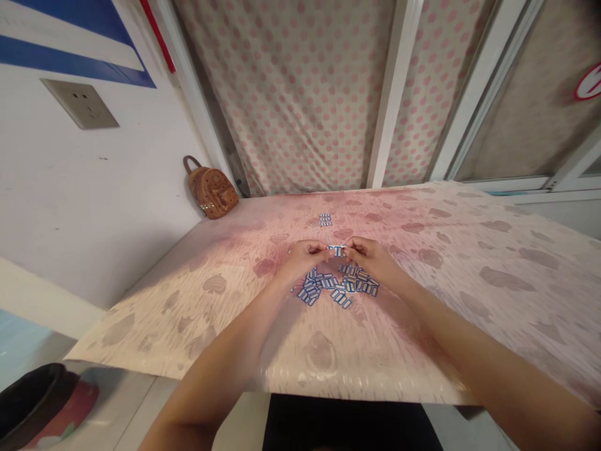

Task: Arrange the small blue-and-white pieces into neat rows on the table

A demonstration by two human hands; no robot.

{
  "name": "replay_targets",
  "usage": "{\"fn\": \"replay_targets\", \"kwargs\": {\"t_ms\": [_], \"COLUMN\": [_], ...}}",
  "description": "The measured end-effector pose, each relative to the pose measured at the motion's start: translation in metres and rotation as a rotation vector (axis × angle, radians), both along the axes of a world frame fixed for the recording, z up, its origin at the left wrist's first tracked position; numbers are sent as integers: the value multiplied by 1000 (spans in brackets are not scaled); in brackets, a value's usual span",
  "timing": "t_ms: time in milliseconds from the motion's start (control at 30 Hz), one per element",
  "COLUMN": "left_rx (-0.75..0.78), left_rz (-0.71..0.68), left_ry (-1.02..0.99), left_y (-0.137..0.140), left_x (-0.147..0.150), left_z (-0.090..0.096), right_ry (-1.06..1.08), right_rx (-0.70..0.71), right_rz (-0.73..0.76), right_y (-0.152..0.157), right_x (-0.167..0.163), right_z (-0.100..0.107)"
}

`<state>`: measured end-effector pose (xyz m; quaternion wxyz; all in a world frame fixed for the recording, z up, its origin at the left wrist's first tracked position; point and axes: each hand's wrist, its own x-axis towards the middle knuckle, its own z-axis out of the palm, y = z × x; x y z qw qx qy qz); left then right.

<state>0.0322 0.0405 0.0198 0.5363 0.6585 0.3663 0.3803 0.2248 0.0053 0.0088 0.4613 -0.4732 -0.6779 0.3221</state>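
Note:
Between my two hands, above the table, is a small blue-and-white strip (pixel 337 251) with pale rectangles on it. My left hand (pixel 308 255) pinches its left end with thumb and fingers. At the other end my right hand (pixel 366 253) grips it in the same way. Just below the hands lies a loose, overlapping pile of similar blue-edged pieces (pixel 328 281). Farther off, a neat block of such pieces (pixel 325 219) rests flat on the table. What is printed on the pieces is too small to read.
The table (pixel 319 357) has a pink and cream cloth with leaf shapes. A brown mini backpack (pixel 213 191) leans by the wall at the back left. A curtain (pixel 300 94) hangs behind the far edge. A dark-rimmed bin (pixel 47 404) stands on the floor at left.

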Motion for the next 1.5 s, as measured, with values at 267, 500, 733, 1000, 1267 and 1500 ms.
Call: {"fn": "replay_targets", "kwargs": {"t_ms": [267, 500, 733, 1000, 1267, 1500], "left_rx": [-45, -83, -51, 93, 192, 220], "left_rz": [33, 4, 22, 65, 97, 107], "left_ry": [-26, -38, -48, -77, -34, -50], "left_y": [2, -2, -5, -7, -10, -7], "left_x": [0, -1, 0, 4, 5, 6], "left_z": [-3, 4, 6, 5, 6, 1], "right_ry": [-142, -295, -273, -81, -82, -133], "right_rx": [106, 225, 188, 68, 80, 105], "right_rz": [-23, -24, -33, -23, -45, -49], "right_y": [-8, -15, -14, -8, -11, -9], "right_x": [-2, -5, -5, 0, -2, 0], "right_z": [5, 15, 14, 7, 10, 7]}}
